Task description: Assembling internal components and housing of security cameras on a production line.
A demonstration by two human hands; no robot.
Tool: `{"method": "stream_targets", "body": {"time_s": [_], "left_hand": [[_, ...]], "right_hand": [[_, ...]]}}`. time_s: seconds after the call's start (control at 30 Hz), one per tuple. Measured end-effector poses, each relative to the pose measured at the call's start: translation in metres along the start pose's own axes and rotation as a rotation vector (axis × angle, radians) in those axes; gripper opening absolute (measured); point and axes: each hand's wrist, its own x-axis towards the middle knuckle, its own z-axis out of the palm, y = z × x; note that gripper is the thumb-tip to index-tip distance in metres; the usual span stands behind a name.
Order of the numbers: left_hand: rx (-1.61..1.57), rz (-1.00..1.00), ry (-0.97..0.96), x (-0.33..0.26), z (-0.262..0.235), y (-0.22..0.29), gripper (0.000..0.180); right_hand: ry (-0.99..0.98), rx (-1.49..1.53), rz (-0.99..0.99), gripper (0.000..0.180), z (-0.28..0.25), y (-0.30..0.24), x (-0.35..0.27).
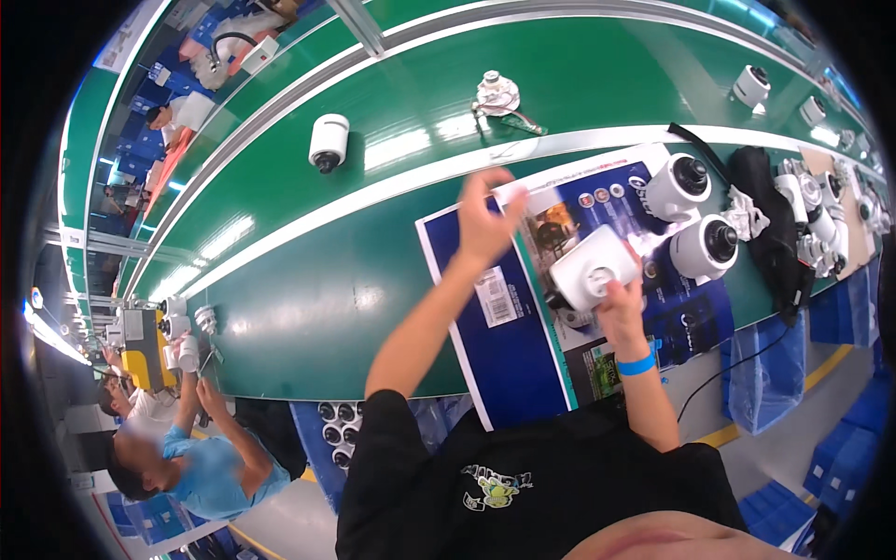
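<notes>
A white cylindrical security camera (581, 273) lies in my right hand (620, 313), tilted over the printed cardboard. A round recess shows on its near side, and its dark lens end points to the lower left. My thumb presses beside the recess, while the other fingers are mostly behind the body. Up and to the left, my left hand (487, 224) is raised over the far edge of the flattened cardboard sheet (439, 308). Its thumb and fingers look apart but blurred, with a pale patch between them that I cannot make out. Two more white cameras (679, 187) stand to the right, black lenses showing.
Beyond the green table (308, 289), one white camera (329, 142) and a white part with wires (497, 95) sit on a green belt. A black cloth bundle (761, 215) and several camera parts (817, 210) lie to the right. At left, a person (201, 457) handles white parts.
</notes>
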Motion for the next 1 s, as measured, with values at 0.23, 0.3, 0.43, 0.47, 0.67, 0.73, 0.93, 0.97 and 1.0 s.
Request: {"method": "stream_targets", "body": {"time_s": [0.23, 0.3, 0.43, 0.47, 0.67, 0.73, 0.93, 0.97, 1.0], "left_hand": [[0.751, -0.023, -0.082, 0.187, 0.024, -0.041, 0.077], [0.923, -0.101, -0.336, 0.204, 0.02, -0.066, 0.086], [0.95, -0.282, -0.507, 0.209, 0.016, -0.076, 0.069], [0.912, -0.287, -0.513, 0.206, 0.012, -0.072, 0.067], [0.461, -0.18, -0.629, 0.168, 0.008, -0.017, 0.061], [0.353, -0.282, -0.818, 0.139, 0.013, 0.026, 0.057], [0.331, 0.019, -1.07, 0.047, 0.053, 0.062, 0.066], [0.422, 0.059, -1.059, 0.035, 0.058, 0.071, 0.065], [0.416, 0.126, -1.007, 0.026, 0.062, 0.079, 0.066]], "right_hand": [[-0.077, -0.305, -0.132, 0.09, 0.004, 0.007, 0.004], [-0.081, -0.325, -0.129, 0.092, -0.001, 0.016, 0.007], [-0.1, -0.293, -0.083, 0.087, 0.002, 0.016, 0.008], [-0.118, -0.245, -0.041, 0.085, 0.011, 0.006, 0.004], [-0.14, -0.229, 0.006, 0.086, 0.014, -0.007, -0.007], [-0.159, -0.238, 0.068, 0.086, 0.013, -0.012, -0.008], [-0.613, -0.359, 0.151, 0.091, 0.015, -0.009, 0.0], [-0.583, -0.33, 0.208, 0.094, 0.013, -0.008, -0.001], [-0.563, -0.33, 0.186, 0.095, 0.01, -0.007, 0.0]]}}
